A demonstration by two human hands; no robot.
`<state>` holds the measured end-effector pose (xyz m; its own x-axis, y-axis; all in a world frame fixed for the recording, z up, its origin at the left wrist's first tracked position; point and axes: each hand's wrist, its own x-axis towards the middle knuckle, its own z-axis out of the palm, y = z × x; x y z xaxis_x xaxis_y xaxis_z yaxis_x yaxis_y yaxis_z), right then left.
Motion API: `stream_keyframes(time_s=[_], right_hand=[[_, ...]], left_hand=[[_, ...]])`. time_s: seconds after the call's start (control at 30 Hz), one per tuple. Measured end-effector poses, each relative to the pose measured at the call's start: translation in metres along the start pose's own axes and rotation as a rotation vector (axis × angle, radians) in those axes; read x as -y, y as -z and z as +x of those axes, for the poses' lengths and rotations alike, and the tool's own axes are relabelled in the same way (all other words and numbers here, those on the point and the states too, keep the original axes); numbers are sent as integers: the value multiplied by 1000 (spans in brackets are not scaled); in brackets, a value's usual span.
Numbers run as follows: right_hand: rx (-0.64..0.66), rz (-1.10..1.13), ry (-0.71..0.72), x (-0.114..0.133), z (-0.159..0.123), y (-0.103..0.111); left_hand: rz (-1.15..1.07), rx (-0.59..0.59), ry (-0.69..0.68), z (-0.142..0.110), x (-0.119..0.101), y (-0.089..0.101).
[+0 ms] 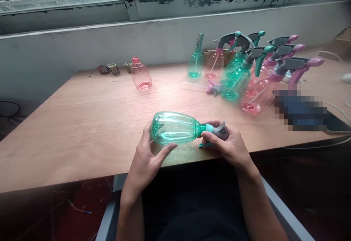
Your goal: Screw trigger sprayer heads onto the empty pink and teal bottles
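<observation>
A clear green spray bottle [175,127] lies sideways above the table's front edge, base to the left and neck to the right. My left hand [149,157] cups its base, the fingers hidden behind it and the thumb reaching along the lower side. At the neck, my right hand [230,144] is closed around the grey spray head [220,131], thumb near the light teal collar [209,128]. The green trigger [205,145] shows below the right hand. Whether the collar is fully screwed onto the neck I cannot tell.
Several green and pink spray bottles [236,82] with heads stand at the right. A loose pink-and-grey spray head [214,87] lies by them. A headless pink bottle [141,75] stands at back left, near small boxes [113,68]. A blurred dark object [301,111] lies right.
</observation>
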<state>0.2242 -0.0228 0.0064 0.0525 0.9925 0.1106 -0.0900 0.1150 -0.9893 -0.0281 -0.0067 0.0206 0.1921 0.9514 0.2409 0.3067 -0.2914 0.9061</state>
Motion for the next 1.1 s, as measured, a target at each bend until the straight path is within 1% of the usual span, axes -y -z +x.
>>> stream_keyframes(time_s=[0.43,0.63,1.1], right_hand=[[10,9,22,0,-1,0],[1,12,13,2,-1,0],[-13,7,-2,2,-1,-1]], left_hand=[[71,-10,-17,0,-3,1],[27,3,6,0,-1,0],[45,-2,-7,0,-3,0]])
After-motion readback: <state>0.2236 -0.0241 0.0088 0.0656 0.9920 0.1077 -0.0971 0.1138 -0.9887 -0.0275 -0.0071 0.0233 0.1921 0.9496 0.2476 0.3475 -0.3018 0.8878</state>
